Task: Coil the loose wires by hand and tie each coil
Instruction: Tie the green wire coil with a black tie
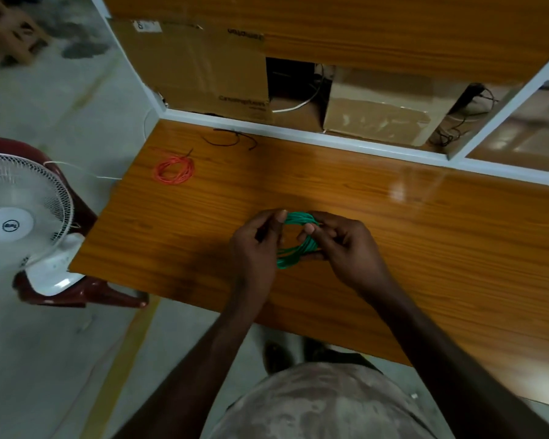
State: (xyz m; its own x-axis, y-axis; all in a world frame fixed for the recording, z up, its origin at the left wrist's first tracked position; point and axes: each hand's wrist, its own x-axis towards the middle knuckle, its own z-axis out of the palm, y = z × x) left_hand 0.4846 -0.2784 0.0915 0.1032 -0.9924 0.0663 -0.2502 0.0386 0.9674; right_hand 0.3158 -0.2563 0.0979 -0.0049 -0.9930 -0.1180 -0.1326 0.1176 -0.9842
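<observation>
A green wire coil (293, 260) is held just above the wooden table (393, 236) near its front edge. My left hand (257, 245) grips the coil's left side, thumb and fingers curled round the strands. My right hand (343, 245) pinches the coil's right side, thumb on top. A red wire coil (174, 170) lies flat at the table's far left. Thin black ties (232, 139) lie beyond it near the table's back edge.
A white table fan (23, 213) stands on a dark red plastic chair (76, 289) left of the table. Cardboard boxes (377, 112) and loose cables sit behind the white back rail (298, 133).
</observation>
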